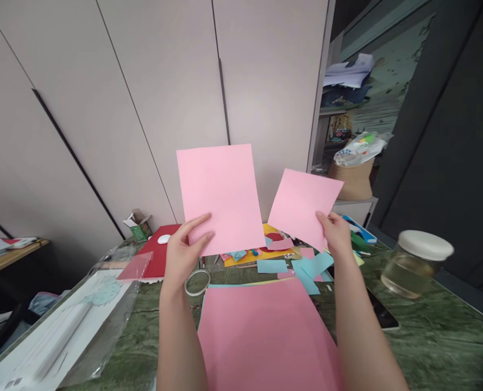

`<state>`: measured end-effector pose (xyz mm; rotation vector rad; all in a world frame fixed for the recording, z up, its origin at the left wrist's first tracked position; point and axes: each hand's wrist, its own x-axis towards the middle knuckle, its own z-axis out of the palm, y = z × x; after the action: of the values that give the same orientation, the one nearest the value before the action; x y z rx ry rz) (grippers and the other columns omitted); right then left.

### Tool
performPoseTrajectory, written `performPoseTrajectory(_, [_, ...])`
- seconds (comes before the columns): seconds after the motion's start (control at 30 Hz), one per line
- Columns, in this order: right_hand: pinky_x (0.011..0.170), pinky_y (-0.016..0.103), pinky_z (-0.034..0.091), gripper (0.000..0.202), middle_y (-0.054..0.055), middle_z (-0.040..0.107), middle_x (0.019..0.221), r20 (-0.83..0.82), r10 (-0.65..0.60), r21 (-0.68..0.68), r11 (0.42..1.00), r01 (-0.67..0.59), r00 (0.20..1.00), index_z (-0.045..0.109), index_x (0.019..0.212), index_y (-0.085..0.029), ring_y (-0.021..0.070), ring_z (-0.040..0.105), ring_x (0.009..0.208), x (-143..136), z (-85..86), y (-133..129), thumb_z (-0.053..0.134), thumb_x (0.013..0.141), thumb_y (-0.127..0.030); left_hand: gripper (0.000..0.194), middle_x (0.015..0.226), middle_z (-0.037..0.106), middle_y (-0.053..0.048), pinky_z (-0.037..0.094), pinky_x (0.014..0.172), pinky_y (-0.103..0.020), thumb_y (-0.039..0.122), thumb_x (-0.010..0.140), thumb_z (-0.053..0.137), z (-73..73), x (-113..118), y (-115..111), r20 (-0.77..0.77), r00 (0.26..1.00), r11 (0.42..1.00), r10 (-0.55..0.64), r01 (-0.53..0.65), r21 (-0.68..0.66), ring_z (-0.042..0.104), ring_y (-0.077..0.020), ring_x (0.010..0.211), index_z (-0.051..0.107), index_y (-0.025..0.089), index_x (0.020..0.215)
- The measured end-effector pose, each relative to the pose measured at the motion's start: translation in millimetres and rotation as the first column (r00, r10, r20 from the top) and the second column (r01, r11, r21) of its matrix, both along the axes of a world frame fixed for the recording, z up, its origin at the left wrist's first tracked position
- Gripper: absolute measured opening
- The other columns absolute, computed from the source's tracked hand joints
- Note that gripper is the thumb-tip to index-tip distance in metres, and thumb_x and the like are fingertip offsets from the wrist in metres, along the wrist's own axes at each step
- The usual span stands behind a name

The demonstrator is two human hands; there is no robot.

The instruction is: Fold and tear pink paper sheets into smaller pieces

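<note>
My left hand (190, 244) grips the lower left part of a large pink sheet (221, 195), which is raised upright over the table. To its right, my right hand (334, 231) pinches the right edge of a smaller pink sheet (302, 203), tilted slightly. A gap separates the two sheets. Below them a big pink sheet (261, 331) lies flat on the table, with blue and yellow edges showing beneath it. Light blue paper pieces (272, 266) are scattered just behind it.
On the green table (143, 331), a lidded jar (416, 263) stands right, beside a dark tablet (382, 310). A roll of tape (197, 282), red sheet (155, 250), small green box (139, 227) and plastic sleeve (82, 326) are left. Cabinet doors (163, 81) rise behind.
</note>
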<state>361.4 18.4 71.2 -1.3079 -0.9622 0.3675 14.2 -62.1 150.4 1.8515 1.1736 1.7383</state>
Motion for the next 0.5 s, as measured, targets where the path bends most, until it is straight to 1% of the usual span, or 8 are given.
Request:
performPoseTrajectory(0.07, [0.072, 0.042, 0.046, 0.048, 0.017, 0.066, 0.091, 0.039, -0.041, -0.082, 0.996, 0.044, 0.998, 0.062, 0.097, -0.007, 0.0296, 0.060, 0.086, -1, -8.9, 3, 0.056, 0.068, -0.045, 0.038, 0.114, 0.061, -0.006, 0.042, 0.093, -0.034, 0.029, 0.068, 0.067, 0.2, 1, 0, 0.009, 1.000, 1.000, -0.011, 0.011, -0.010, 0.053, -0.0222, 0.108, 0.063, 0.021, 0.105])
performPoseTrajectory(0.17, [0.083, 0.049, 0.039, 0.065, 0.025, 0.057, 0.109, 0.112, -0.097, -0.172, 0.978, 0.115, 0.989, 0.052, 0.116, -0.004, 0.0367, 0.053, 0.102, 0, -14.0, 2, 0.063, 0.062, -0.039, 0.038, 0.114, 0.061, -0.006, 0.042, 0.092, -0.035, 0.030, 0.068, 0.067, 0.8, 3, -1, 0.018, 1.000, 1.000, -0.018, 0.018, -0.015, 0.053, -0.0230, 0.108, 0.063, 0.020, 0.105])
performPoseTrajectory(0.23, [0.089, 0.051, 0.034, 0.082, 0.026, 0.047, 0.122, 0.162, -0.100, -0.192, 0.972, 0.131, 0.982, 0.038, 0.129, -0.006, 0.0382, 0.047, 0.109, -3, -8.1, -2, 0.067, 0.058, -0.035, 0.038, 0.114, 0.061, -0.006, 0.042, 0.092, -0.036, 0.030, 0.068, 0.067, 1.2, 6, -1, 0.015, 1.000, 1.000, -0.026, 0.026, -0.018, 0.053, -0.0236, 0.107, 0.063, 0.020, 0.104])
performPoseTrajectory(0.3, [0.090, 0.049, 0.035, 0.090, 0.021, 0.044, 0.127, 0.214, -0.031, -0.179, 0.981, 0.071, 0.976, 0.030, 0.135, -0.015, 0.0347, 0.050, 0.108, -12, 6.0, -10, 0.069, 0.057, -0.034, 0.038, 0.113, 0.061, -0.007, 0.042, 0.092, -0.036, 0.030, 0.067, 0.068, 0.9, 8, -2, 0.022, 0.998, 0.998, -0.050, 0.051, -0.021, 0.053, -0.0240, 0.107, 0.064, 0.020, 0.104])
performPoseTrajectory(0.37, [0.088, 0.046, 0.039, 0.095, 0.017, 0.040, 0.131, 0.296, 0.205, -0.096, 0.978, -0.185, 0.933, 0.016, 0.140, -0.023, 0.0298, 0.053, 0.105, -29, 25.8, -24, 0.068, 0.061, -0.033, 0.038, 0.113, 0.061, -0.007, 0.042, 0.092, -0.037, 0.030, 0.067, 0.068, -0.5, 12, -1, 0.055, 0.994, 0.995, -0.090, 0.092, -0.030, 0.054, -0.0245, 0.107, 0.064, 0.020, 0.103])
performPoseTrajectory(0.4, [0.089, 0.045, 0.040, 0.097, 0.015, 0.038, 0.133, 0.298, 0.328, -0.041, 0.943, -0.331, 0.897, 0.010, 0.140, -0.027, 0.0277, 0.051, 0.108, -39, 36.4, -32, 0.068, 0.063, -0.033, 0.039, 0.113, 0.061, -0.007, 0.042, 0.092, -0.037, 0.029, 0.066, 0.069, -1.5, 13, 0, 0.082, 0.990, 0.993, -0.112, 0.115, -0.037, 0.054, -0.0248, 0.107, 0.064, 0.020, 0.103])
performPoseTrajectory(0.43, [0.091, 0.044, 0.039, 0.098, 0.013, 0.036, 0.135, 0.289, 0.440, 0.009, 0.887, -0.462, 0.850, 0.008, 0.140, -0.030, 0.0261, 0.048, 0.113, -51, 46.5, -41, 0.069, 0.063, -0.033, 0.039, 0.114, 0.061, -0.007, 0.042, 0.091, -0.037, 0.029, 0.066, 0.069, -2.6, 15, 1, 0.113, 0.984, 0.989, -0.134, 0.140, -0.046, 0.053, -0.0252, 0.107, 0.063, 0.020, 0.104])
performPoseTrajectory(0.5, [0.096, 0.044, 0.035, 0.106, 0.011, 0.033, 0.138, 0.271, 0.625, 0.078, 0.744, -0.664, 0.732, 0.000, 0.139, -0.034, 0.0246, 0.043, 0.119, -73, 63.1, -60, 0.072, 0.061, -0.032, 0.041, 0.116, 0.060, -0.008, 0.042, 0.091, -0.038, 0.029, 0.065, 0.070, -4.3, 19, 3, 0.178, 0.968, 0.979, -0.179, 0.194, -0.068, 0.053, -0.0260, 0.108, 0.063, 0.020, 0.104])
